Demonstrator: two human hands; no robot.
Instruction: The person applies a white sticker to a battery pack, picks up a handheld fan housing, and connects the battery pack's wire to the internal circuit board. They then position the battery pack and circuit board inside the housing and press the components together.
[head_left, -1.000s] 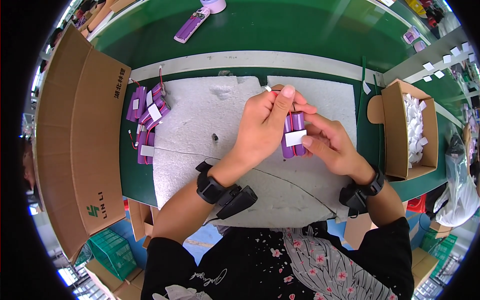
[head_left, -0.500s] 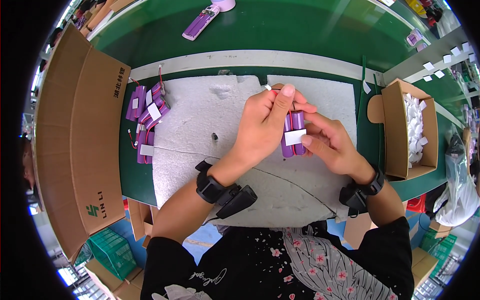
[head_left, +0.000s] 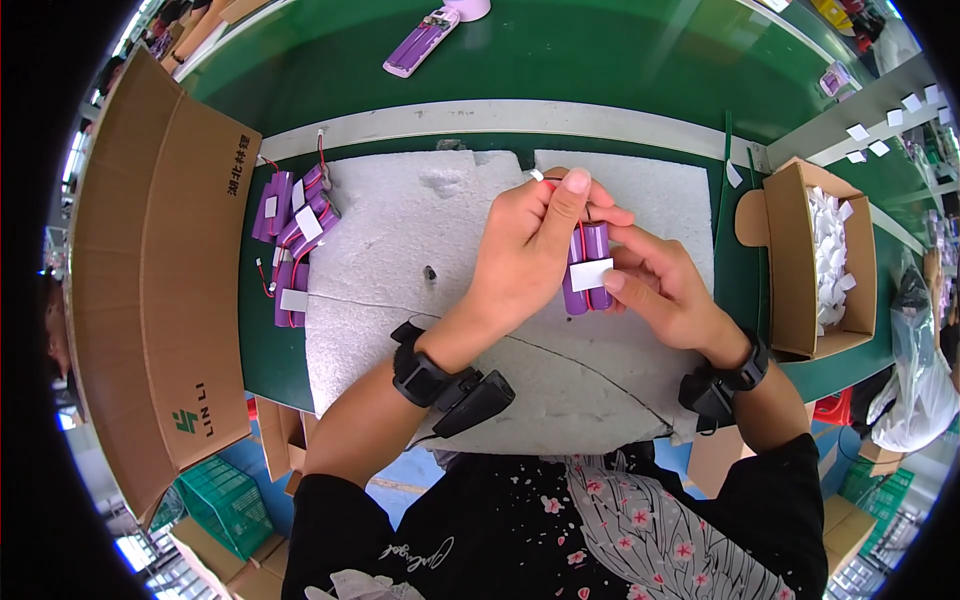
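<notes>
Battery pack (head_left: 597, 246) held over the foam pad (head_left: 390, 250), toward its two o'clock. Left hand (head_left: 522, 250) pinches the wires (head_left: 582, 238), apparently keeping them clear; right hand (head_left: 668, 292) grips the pack's side, thumb at the white label (head_left: 590, 274), seemingly for steadiness.

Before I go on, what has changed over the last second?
The purple-and-white device on the green surface has slid right and slightly toward the picture's top. Nothing was taken hold of or let go: the left hand still pinches the wires, the right hand still holds the purple battery pack. The pile of packs and the carton of white pieces stayed put.
</notes>
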